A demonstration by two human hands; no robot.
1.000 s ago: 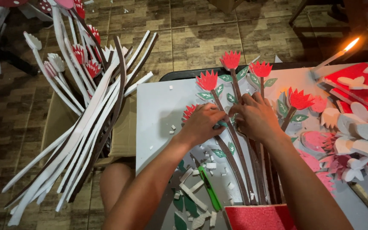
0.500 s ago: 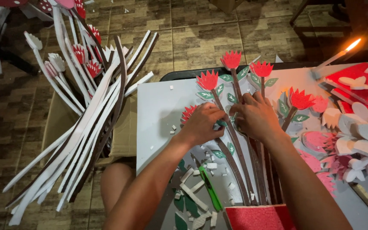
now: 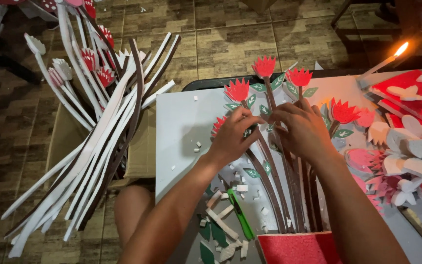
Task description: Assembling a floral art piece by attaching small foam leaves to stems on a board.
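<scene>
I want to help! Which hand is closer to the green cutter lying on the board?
The left hand, probably. The green cutter lies below it on the grey board, on the left side of the brown foam stems. The right hand would have to cross them.

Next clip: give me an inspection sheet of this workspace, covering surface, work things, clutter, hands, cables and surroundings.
Surface: grey board on a dark table.
Work things: red foam flowers with brown stems and green leaves, rising from a red foam base.
Clutter: foam scraps, green utility knife, white and red foam shapes.
Hands: left hand and right hand both pressed on the stems.
Cables: nothing seen.
Surroundings: tiled floor, cardboard box of foam strips, lit candle.
</scene>
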